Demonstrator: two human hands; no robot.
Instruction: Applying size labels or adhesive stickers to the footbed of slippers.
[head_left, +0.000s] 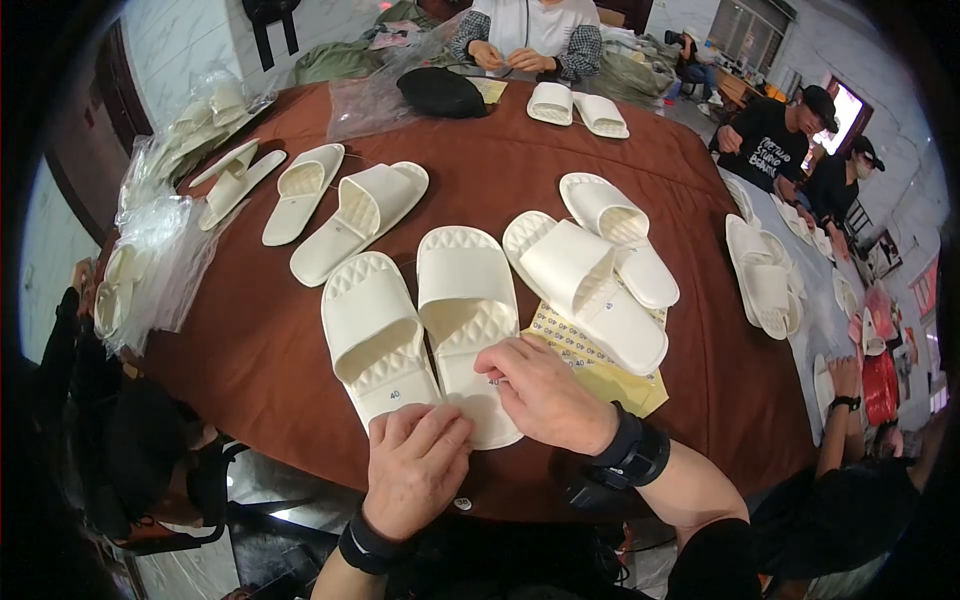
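Observation:
A pair of cream slippers lies side by side before me, heels toward me: a left slipper (376,330) and a right slipper (467,290), each with a small size sticker on its insole. My left hand (420,465) is closed over the left slipper's heel, its fingertips reaching the right slipper; its thumb is hidden. Over the right slipper's insole, my right hand (548,395) has its fingers curled in at the sticker; whether something is between them is hidden. Beside this hand, a yellow sticker sheet (600,375) lies partly under another pair of slippers (590,280).
More cream slippers (360,215) lie at the left and a pair (577,108) at the far edge. A black cap (440,92) and clear plastic bags (170,270) rest on the brown tablecloth (270,370). People sit around, including one opposite (525,40).

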